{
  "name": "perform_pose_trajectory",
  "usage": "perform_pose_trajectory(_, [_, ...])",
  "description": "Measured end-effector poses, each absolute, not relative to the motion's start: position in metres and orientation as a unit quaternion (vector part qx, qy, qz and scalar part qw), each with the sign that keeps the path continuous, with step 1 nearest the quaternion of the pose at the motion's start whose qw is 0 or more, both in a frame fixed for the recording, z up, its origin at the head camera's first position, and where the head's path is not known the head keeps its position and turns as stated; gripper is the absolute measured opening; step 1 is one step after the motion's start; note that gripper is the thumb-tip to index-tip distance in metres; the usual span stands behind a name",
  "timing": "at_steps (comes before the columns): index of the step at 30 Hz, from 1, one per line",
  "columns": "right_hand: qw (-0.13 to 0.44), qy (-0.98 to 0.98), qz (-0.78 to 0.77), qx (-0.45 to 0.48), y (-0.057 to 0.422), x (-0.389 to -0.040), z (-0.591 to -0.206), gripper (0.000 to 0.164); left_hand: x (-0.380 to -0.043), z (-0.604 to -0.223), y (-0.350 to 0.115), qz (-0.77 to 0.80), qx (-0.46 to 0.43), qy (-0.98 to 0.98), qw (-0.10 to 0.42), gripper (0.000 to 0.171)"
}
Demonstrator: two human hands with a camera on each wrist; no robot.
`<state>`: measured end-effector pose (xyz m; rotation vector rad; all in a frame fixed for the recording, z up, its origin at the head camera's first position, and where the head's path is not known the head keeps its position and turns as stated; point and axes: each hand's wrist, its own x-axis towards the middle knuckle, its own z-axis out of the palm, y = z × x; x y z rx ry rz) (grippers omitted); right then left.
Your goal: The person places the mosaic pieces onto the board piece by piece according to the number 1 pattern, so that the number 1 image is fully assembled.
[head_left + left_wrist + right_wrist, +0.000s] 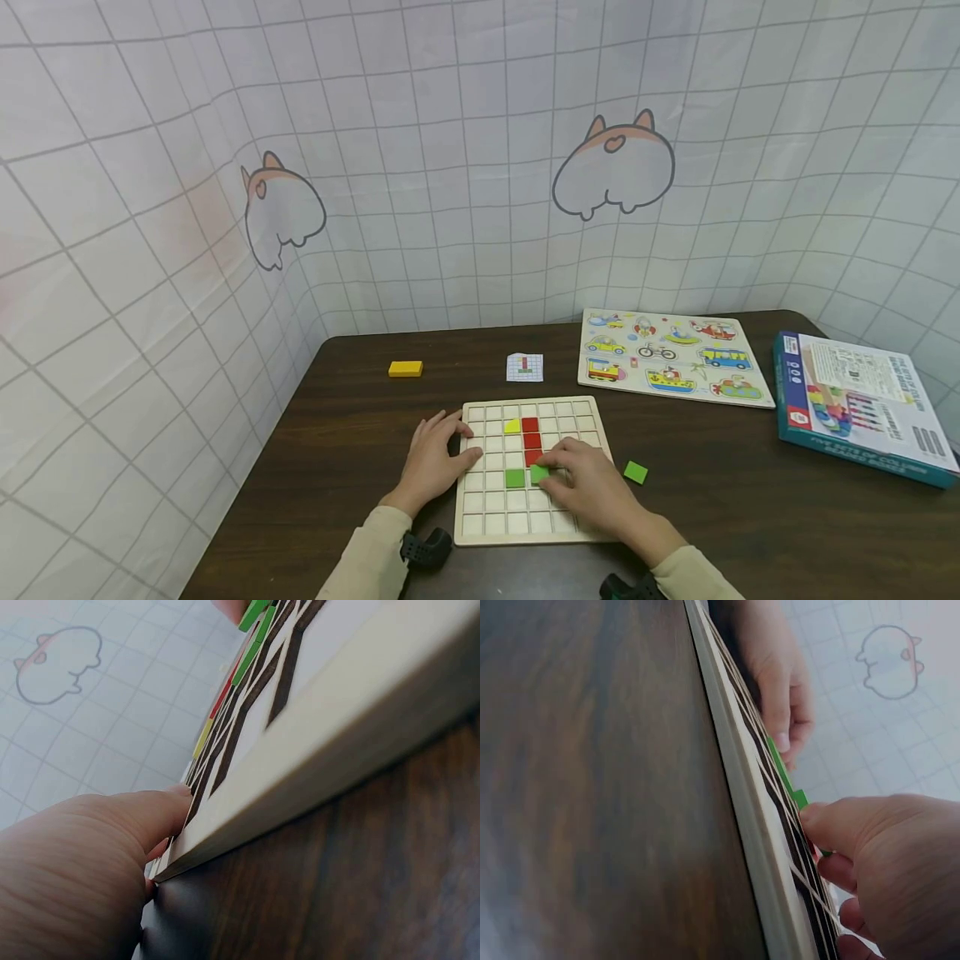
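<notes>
A pale wooden grid board (474,504) lies on the dark table. My left hand (431,462) holds its left edge, the thumb on top of the rim and the other fingers along the side. Over the board, my right hand (592,483) pinches a green square tile (538,475) between thumb and fingertips; that tile tilts above the grid in the right wrist view. Just left of it sits another green tile (514,478). A column of red tiles (531,440) runs upward from the pinched tile, with a yellow triangular tile (512,427) beside its top.
One loose green tile (635,472) lies right of the board. Behind the board are a yellow block (406,368) and a small paper card (524,367) with a printed pattern. A picture puzzle board (675,358) and a boxed game (866,408) occupy the right side.
</notes>
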<state>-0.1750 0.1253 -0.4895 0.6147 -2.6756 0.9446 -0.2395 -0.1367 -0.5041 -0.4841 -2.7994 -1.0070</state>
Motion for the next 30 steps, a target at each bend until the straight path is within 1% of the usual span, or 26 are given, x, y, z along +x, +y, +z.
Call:
perform_pose_trajectory(9, [0.117, -0.922, 0.320, 0.183, 0.1206, -0.1756, -0.4931, 0.022, -0.2391, -0.5039, -0.1372, -0.339, -0.161, -0.925, 0.066, 0.020])
perform_pose_trajectory(30, [0.128, -0.917, 0.329, 0.185, 0.1194, -0.1759, -0.4953, 0.021, -0.2395, -0.5039, -0.1364, -0.342, -0.163, -0.923, 0.064, 0.021])
